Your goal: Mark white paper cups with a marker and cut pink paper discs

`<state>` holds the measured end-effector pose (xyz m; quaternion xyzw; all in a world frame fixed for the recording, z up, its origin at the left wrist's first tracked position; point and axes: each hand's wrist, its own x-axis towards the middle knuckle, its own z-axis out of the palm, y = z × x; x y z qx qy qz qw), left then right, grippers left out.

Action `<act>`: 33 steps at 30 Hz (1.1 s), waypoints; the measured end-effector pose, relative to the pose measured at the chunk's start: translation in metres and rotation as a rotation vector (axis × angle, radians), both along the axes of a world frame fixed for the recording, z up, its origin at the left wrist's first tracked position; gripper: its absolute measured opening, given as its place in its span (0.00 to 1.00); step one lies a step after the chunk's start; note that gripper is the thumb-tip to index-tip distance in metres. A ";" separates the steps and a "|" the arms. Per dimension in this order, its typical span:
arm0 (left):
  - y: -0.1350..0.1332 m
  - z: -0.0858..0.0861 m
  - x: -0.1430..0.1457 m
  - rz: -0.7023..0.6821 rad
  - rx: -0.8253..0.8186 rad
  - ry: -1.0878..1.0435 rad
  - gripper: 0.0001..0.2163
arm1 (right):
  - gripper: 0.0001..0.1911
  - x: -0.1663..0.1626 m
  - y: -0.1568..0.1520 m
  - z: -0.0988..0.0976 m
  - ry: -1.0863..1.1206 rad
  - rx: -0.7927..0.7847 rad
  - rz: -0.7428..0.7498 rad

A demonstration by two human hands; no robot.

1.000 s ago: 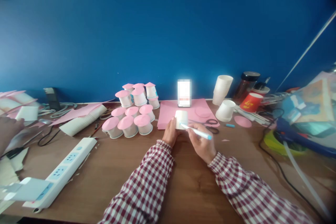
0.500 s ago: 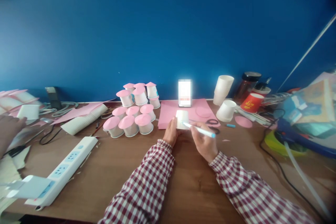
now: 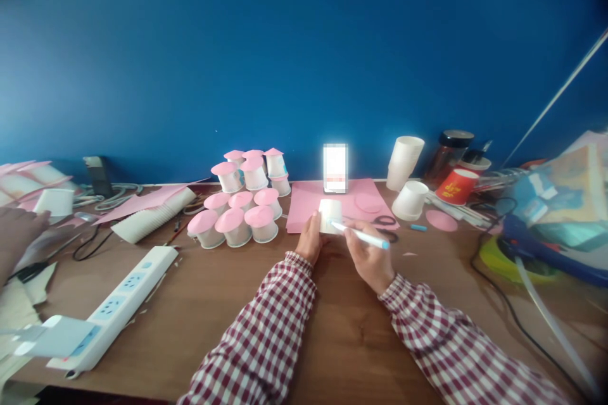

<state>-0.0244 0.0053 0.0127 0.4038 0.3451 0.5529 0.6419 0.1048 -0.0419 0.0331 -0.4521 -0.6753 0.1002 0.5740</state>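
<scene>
My left hand (image 3: 310, 239) grips a small upside-down white paper cup (image 3: 329, 214) at the near edge of a pink paper sheet (image 3: 308, 201). My right hand (image 3: 369, 255) pinches a white marker with a blue end (image 3: 361, 235), and its tip touches the cup's side. Both sleeves are red-and-white check. Left of the cup stands a pile of white cups with pink lids (image 3: 242, 202). Black-handled scissors (image 3: 386, 226) lie on the sheet just beyond my right hand.
A lit phone (image 3: 335, 168) leans on the blue wall. White cup stacks (image 3: 405, 161), a red cup (image 3: 456, 186) and a dark jar (image 3: 448, 153) stand at the right. A white power strip (image 3: 114, 307) lies front left. Another person's hand (image 3: 16, 234) rests at the left edge. Cables and a glue gun (image 3: 536, 247) crowd the right.
The marker and my right hand have shifted slightly right and back along the cup. The view has drifted a little; nothing else has moved.
</scene>
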 end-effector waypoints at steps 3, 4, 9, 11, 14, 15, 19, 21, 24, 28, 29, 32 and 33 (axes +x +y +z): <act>0.000 0.000 0.000 -0.010 0.010 -0.018 0.22 | 0.05 0.000 0.000 0.000 0.008 -0.002 -0.003; 0.000 0.000 0.000 -0.007 0.011 -0.017 0.22 | 0.05 0.000 0.000 0.000 0.011 -0.004 -0.005; 0.000 -0.002 0.000 0.002 0.011 -0.007 0.22 | 0.05 0.001 0.001 -0.002 0.017 -0.017 -0.012; 0.000 -0.002 0.000 -0.003 0.015 -0.012 0.22 | 0.05 0.001 0.001 -0.002 0.018 -0.012 -0.018; 0.000 -0.001 0.000 -0.008 0.019 -0.013 0.23 | 0.05 0.001 0.001 -0.002 0.020 -0.010 -0.019; 0.000 0.000 0.000 -0.012 0.021 -0.012 0.23 | 0.05 0.001 0.001 -0.001 0.019 -0.010 -0.017; -0.001 0.000 -0.001 -0.017 0.023 -0.003 0.23 | 0.04 0.000 0.000 0.000 0.014 0.000 -0.009; 0.000 -0.001 -0.001 -0.006 0.023 0.006 0.22 | 0.05 0.000 -0.001 0.000 0.023 -0.001 -0.002; 0.000 -0.002 -0.001 0.010 0.023 0.013 0.22 | 0.06 -0.001 -0.002 0.000 0.008 -0.007 0.020; 0.000 0.000 0.001 0.037 -0.003 0.006 0.22 | 0.07 -0.001 -0.003 -0.001 -0.045 0.016 0.028; -0.001 0.001 0.001 0.040 -0.008 0.009 0.22 | 0.07 -0.001 -0.003 -0.001 -0.046 0.021 0.022; -0.001 0.003 0.002 0.036 -0.014 0.029 0.22 | 0.07 -0.001 -0.002 -0.001 -0.040 0.026 0.012; -0.002 0.003 0.002 0.032 -0.014 0.030 0.22 | 0.07 -0.001 -0.002 -0.001 -0.039 0.029 0.010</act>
